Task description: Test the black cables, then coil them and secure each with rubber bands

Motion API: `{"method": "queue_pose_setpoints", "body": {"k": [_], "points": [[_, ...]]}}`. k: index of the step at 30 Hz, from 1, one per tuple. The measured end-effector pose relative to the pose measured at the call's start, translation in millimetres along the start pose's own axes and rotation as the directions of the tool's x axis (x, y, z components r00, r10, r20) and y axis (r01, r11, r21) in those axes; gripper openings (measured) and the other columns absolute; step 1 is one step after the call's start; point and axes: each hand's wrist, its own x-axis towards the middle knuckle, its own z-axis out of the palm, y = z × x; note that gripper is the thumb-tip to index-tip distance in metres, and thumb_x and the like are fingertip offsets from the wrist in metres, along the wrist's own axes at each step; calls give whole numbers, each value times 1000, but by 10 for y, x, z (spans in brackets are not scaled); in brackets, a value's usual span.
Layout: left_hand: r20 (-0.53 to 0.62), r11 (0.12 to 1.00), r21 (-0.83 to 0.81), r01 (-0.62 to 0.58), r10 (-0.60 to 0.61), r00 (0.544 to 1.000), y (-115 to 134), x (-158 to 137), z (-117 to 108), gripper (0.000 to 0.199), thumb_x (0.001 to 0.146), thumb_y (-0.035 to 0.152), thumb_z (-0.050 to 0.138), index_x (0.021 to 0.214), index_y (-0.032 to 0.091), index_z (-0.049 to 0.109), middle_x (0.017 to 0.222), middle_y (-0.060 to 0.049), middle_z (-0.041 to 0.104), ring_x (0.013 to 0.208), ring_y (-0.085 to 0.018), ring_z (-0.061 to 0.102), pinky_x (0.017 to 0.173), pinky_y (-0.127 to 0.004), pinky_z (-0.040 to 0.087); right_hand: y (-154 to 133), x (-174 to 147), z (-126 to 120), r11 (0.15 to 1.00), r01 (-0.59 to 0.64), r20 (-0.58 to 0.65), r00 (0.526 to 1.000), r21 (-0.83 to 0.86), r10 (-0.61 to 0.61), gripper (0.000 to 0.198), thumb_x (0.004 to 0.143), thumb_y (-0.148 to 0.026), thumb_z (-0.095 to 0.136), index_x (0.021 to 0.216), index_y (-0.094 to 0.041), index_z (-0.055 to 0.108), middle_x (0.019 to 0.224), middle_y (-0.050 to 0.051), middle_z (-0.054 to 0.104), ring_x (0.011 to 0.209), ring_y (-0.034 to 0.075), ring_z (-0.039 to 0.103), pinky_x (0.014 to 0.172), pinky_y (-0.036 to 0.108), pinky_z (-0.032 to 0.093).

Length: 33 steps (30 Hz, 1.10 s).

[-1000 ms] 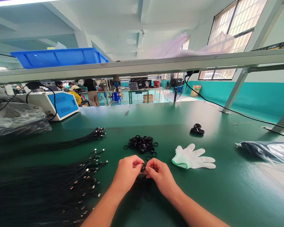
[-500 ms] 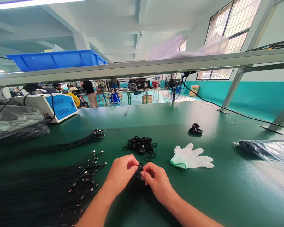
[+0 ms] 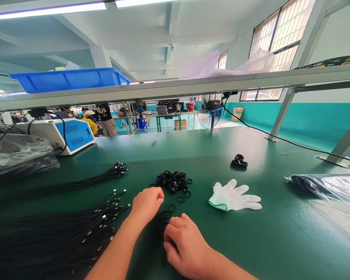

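Observation:
My left hand (image 3: 147, 205) is curled with its knuckles up, just in front of a pile of small black rings (image 3: 172, 181); its fingertips are turned away from view. Nearer to me, my right hand (image 3: 186, 243) is bent over the table, fingers closed, and what they hold, if anything, is hidden beneath. Dark looped pieces (image 3: 165, 216) show between the two hands, too dim to name. A loose black ring (image 3: 172, 208) lies by the right knuckles, and another ring (image 3: 181, 199) lies a little farther off.
Black cables (image 3: 102, 217) with metal plugs cover the left, with a smaller cable bundle (image 3: 116, 171) behind. To the right lie a white glove (image 3: 235, 195), a black coil (image 3: 239, 161) and a plastic bag (image 3: 323, 186). A blue-sided machine (image 3: 74, 134) stands back left; a shelf (image 3: 175, 87) crosses above.
My hands were together, pinching a small black piece between them. Now they are apart: the left has drawn back leftward, the right has come down and nearer. The view has tilted slightly up.

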Motion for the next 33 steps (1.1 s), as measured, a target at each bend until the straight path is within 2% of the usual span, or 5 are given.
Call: {"method": "queue_pose_setpoints", "body": {"k": [5, 10, 16, 21, 33], "points": [[-53, 997, -3, -78, 78, 996, 128, 329, 309, 18, 87, 29, 54, 97, 15, 59, 99, -4, 61, 85, -17, 59, 77, -37, 48, 218, 102, -5, 974, -225, -158, 963, -18, 219, 32, 79, -8, 37, 99, -18, 60, 102, 8, 61, 94, 21, 53, 81, 35, 36], [-78, 993, -107, -55, 47, 996, 45, 390, 428, 19, 87, 28, 54, 100, 16, 59, 106, -5, 59, 92, -19, 58, 80, -40, 48, 456, 153, 102, 946, -322, -86, 944, -25, 319, 47, 82, -21, 47, 127, -13, 45, 137, 16, 42, 129, 31, 30, 104, 52, 17], [31, 912, -409, 33, -22, 999, -179, 253, 292, 19, 88, 30, 53, 93, 13, 59, 83, -2, 63, 70, -13, 61, 66, -32, 52, 428, 143, 61, 952, -304, -182, 934, 47, 307, 22, 83, -17, 43, 87, -21, 65, 93, 8, 65, 99, 26, 53, 97, 49, 24], [148, 797, -597, 87, 3, 989, -159, -33, 258, 7, 83, 18, 52, 81, 13, 56, 67, 1, 64, 56, -11, 62, 54, -25, 51, 369, 149, -20, 933, -296, -228, 913, 204, 339, 21, 84, -21, 42, 91, -22, 62, 91, 5, 62, 85, 21, 55, 81, 38, 37], [-80, 911, -388, -140, 118, 990, 82, -369, 374, 18, 75, 12, 45, 78, 23, 59, 71, 1, 65, 65, -16, 58, 61, -25, 41, 349, 144, 4, 815, -263, -96, 928, 516, 360, 32, 86, -33, 37, 64, -19, 54, 63, 0, 55, 61, 15, 50, 56, 25, 38]]}}
